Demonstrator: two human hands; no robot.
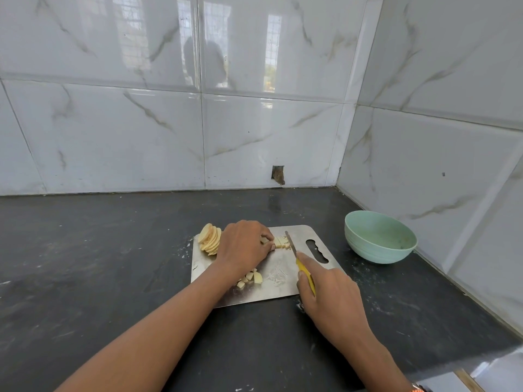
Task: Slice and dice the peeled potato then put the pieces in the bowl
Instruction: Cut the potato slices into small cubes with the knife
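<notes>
Board [280, 274] set on desk [85, 264], bowl [379, 237] to its right.
Slices [210, 239] stacked at board's far-left corner; diced bits [250, 278] placed nearer the front edge.

One metal cutting board [280, 281] on the worktop [85, 264]. One green bowl [379, 237]. One yellow-handled knife [297, 258]. Two hands: left hand [243, 250], right hand [328, 295]. One leaning stack of potato slices [210, 239], count unclear. Two groups of diced pieces: one at the blade [280, 243], one nearer [250, 278], about five visible.
</notes>
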